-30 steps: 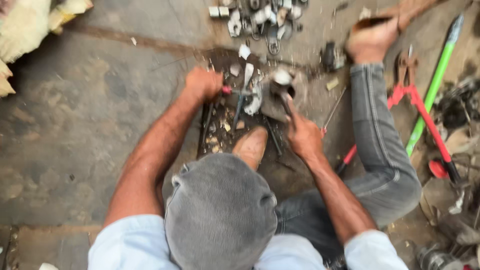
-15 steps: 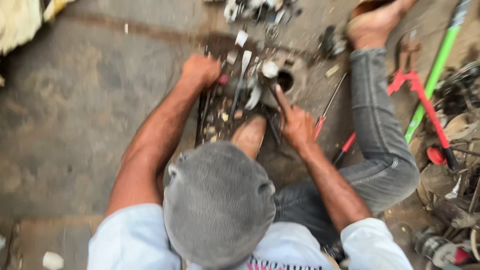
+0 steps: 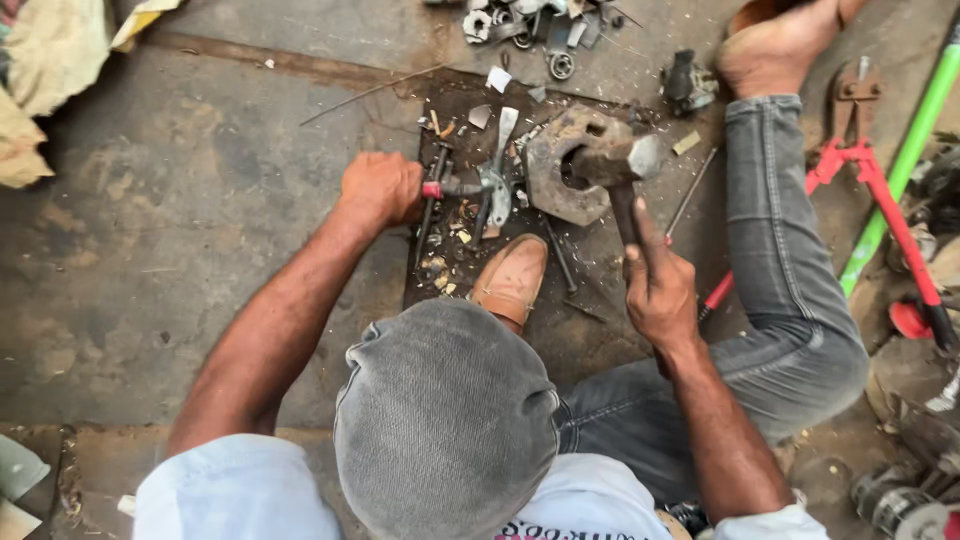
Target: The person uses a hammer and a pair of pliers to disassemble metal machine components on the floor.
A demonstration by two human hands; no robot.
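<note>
Since half a sec ago: hammer [image 3: 622,165] has come up off the work, its head now over the round metal block [image 3: 562,163]; before, it sat lower and nearer the person's knee. Left hand barely shifted.

Left hand [image 3: 380,188]: fist closed on the red-collared handle of a chisel-like tool [image 3: 455,188], shank pointing right toward a flat metal strip [image 3: 497,178] on the dark oily steel plate [image 3: 590,330]. Right hand [image 3: 658,288]: closed round the hammer handle, fingers wrapped, head raised away from the body.

Work piece: strip lies on the plate, just left of the block, tool tip at or touching it; exact contact cannot be told. One shoe [image 3: 512,280] rests on the plate near the strip, other foot [image 3: 775,45] bare, out past the block.

Risks, my judgement:
- Off-centre blow could glance and hit the left knuckles, which sit close to the strike line.
- Chips could fly; bare foot and forearms exposed, no gloves seen.
- Plate looks oily, so strip could skid under a blow; only the shoe is near it.
- Loose scrap bits [image 3: 520,22] and small offcuts around the plate could be kicked or jump.

Containers: none proper in view. Block has a hole in its centre; contents not discernible. Scrap lies loose on the concrete floor [image 3: 150,250].

Also noted: red bolt cutters [image 3: 880,190] and green pipe [image 3: 905,165] to the right, well apart from the work. Cloth bundle [image 3: 40,90] upper left.
</note>
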